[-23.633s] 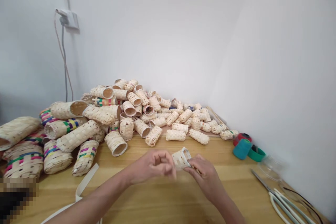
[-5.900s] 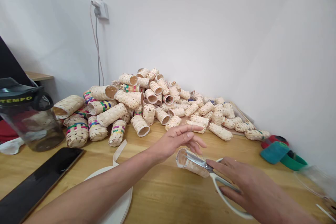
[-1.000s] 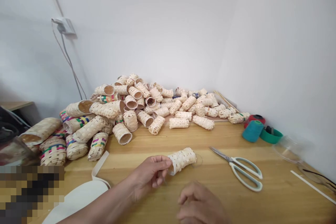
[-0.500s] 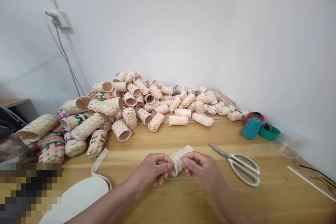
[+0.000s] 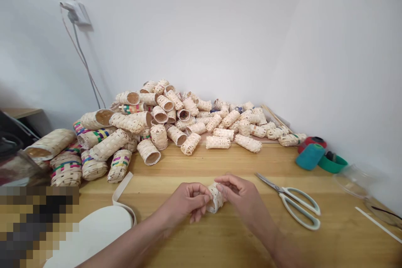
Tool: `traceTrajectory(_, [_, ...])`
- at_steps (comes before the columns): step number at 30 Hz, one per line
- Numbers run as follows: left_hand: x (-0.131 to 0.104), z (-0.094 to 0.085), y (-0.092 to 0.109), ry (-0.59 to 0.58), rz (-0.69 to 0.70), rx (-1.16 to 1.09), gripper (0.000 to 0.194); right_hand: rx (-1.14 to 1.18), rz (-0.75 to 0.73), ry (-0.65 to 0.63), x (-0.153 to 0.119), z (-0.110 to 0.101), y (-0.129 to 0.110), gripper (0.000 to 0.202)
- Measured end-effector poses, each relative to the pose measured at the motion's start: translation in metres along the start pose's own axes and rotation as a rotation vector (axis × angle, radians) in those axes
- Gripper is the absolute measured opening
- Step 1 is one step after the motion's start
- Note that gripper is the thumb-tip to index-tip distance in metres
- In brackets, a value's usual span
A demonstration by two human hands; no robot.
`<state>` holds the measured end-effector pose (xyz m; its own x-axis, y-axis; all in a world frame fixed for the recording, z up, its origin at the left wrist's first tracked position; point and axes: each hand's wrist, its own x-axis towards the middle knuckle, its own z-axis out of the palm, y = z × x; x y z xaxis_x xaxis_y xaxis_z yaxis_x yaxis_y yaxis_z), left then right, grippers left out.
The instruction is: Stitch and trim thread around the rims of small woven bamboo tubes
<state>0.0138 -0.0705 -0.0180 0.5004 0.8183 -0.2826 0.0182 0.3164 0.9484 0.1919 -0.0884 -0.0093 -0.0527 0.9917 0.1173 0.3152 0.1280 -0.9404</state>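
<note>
A small pale woven tube basket (image 5: pixel 215 203) lies on its side on the table between my hands, its open end toward me and to the left. My left hand (image 5: pixel 192 202) is closed, thumb and forefinger pinching at the basket's left rim. Over its upper right side curls my right hand (image 5: pixel 238 189), thumb and fingers closed on the weave and hiding the far end. Whether a thread or needle is in my fingers is too small to see. To the right, scissors (image 5: pixel 293 203) with white-grey handles lie spread apart.
Many woven baskets (image 5: pixel 158 136) are piled at the back and left. A roll of white tape (image 5: pixel 94 234) lies front left. At right are a teal thread cone (image 5: pixel 310 156), a green ring (image 5: pixel 334 162), a clear plastic dish (image 5: pixel 353 180) and a white strip (image 5: pixel 377 222).
My right hand has shifted up and over the basket, covering more of its far end. My left hand keeps its pinch at the rim. The view has turned slightly left.
</note>
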Motion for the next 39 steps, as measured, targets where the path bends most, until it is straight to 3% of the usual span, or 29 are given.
traceTrajectory(4, [0.002,-0.002,-0.002,-0.025,0.005,-0.001,0.034,0.109,-0.015,-0.147,0.003,0.001,-0.013,0.019])
traceTrajectory(6, [0.003,-0.002,-0.003,-0.041,0.024,0.001,0.034,0.015,-0.082,-0.213,0.009,0.006,-0.022,0.018])
traceTrajectory(11, [0.005,-0.003,-0.009,-0.011,0.022,-0.035,0.035,-0.635,-0.19,-0.064,0.033,0.021,-0.026,0.017])
traceTrajectory(17, [0.005,-0.004,-0.012,-0.017,0.044,-0.044,0.037,-0.749,-0.119,-0.013,0.033,0.013,-0.014,0.018])
traceTrajectory(25, [0.005,-0.004,-0.01,-0.005,0.076,-0.039,0.039,-0.623,-0.122,-0.112,0.015,0.002,-0.023,0.015])
traceTrajectory(33, [0.004,-0.004,-0.007,-0.012,0.112,-0.008,0.039,-0.358,-0.116,-0.193,0.01,0.003,-0.011,0.015])
traceTrajectory(39, [0.006,-0.005,-0.006,-0.016,0.199,-0.038,0.039,-0.308,-0.113,-0.208,0.01,0.005,-0.008,0.014])
